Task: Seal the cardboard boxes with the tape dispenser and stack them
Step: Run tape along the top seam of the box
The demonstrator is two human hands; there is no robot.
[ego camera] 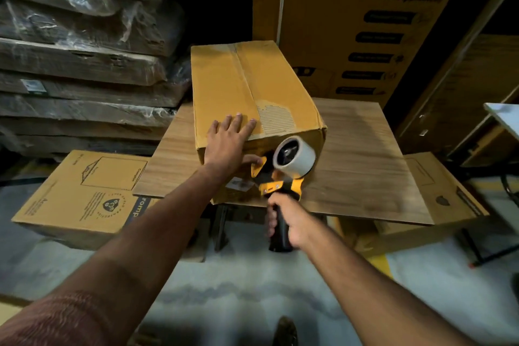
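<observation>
The box sits on a wooden table, long axis running away from the person, slightly angled to the left; its near end face overhangs or meets the table's front edge, cannot tell which; the centre seam runs along the top from the far edge toward the near end, with a torn patch of bare corrugation near the front right of it.

The left hand lies flat on the near top of the box, fingers straight and spread, thumb hooked over the front edge; it presses, holds nothing. The right hand is curled tight round the black handle of the tape dispenser; the dispenser's yellow head is up against the near end face, just below the top edge and just right of the left thumb; the roll faces the camera.

Judged step: starting a strip on the end face, to be pulled up over the edge and away along the seam; so the move runs forward, along the long axis, and the right hand is the one in line with it; the left hand lies just beside the seam's near end and may need to shift.

Around: another printed box lies flat on the grey floor to the left, partly under the table; a tall printed carton stands behind; wrapped flat stacks to the left rear; the room is dim.
</observation>
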